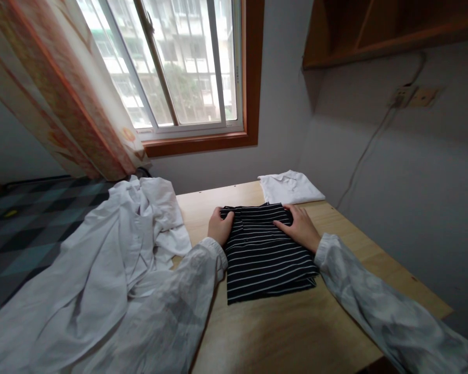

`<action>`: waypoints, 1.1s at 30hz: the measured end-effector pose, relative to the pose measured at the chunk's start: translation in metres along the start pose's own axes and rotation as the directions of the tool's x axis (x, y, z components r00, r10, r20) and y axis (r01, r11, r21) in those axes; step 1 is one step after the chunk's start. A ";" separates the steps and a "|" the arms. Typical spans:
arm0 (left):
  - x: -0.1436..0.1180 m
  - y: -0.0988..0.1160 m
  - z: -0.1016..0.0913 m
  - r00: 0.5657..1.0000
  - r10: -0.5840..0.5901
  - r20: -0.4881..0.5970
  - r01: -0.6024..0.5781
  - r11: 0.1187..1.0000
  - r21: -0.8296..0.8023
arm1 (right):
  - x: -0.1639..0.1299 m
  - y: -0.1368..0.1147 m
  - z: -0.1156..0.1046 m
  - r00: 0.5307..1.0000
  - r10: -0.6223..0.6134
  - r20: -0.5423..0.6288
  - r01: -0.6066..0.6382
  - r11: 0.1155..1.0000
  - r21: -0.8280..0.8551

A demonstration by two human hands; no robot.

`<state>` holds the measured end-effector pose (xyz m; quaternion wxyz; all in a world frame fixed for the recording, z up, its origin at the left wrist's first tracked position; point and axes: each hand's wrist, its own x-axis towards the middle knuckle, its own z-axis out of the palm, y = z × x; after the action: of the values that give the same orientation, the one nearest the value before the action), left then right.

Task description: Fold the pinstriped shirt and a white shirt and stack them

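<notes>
Pale wood, the flat tabletop (281, 327) fills the lower middle of the frame, its bare near part running up between two crinkled light sleeves. At the lower left a large rumpled heap of white cloth (113, 270) spills over the table's left edge. At the centre of the frame lies a folded black garment with thin white stripes (263, 257), roughly square and flat on the wood. The left hand (219, 226) rests at the garment's upper left corner, fingers curled loosely over the edge of the fabric; whether it actually pinches the cloth cannot be told. The right hand (300, 227) lies palm down on the upper right part of the striped garment, fingers stretched out flat and pressed on the fabric, gripping nothing. Just beyond the striped piece, touching or nearly touching its far edge, sits a neatly folded white shirt (290, 187) at the table's far end. Farther up, a wooden-framed window (203, 140) occupies the upper middle, with a patterned orange curtain (58, 104) at the upper left.
</notes>
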<state>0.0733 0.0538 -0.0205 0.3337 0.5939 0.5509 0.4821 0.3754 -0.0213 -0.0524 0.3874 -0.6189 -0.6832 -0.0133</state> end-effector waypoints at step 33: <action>-0.063 0.043 -0.018 0.524 0.441 0.729 -0.632 0.775 -0.014 | -0.003 -0.012 -0.013 0.876 -0.260 0.406 0.266 0.963 0.042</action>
<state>0.0752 -0.0178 0.0122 0.2703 0.9078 0.2270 0.2266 0.3717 -0.0335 -0.0391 0.2261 -0.5123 -0.8264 0.0583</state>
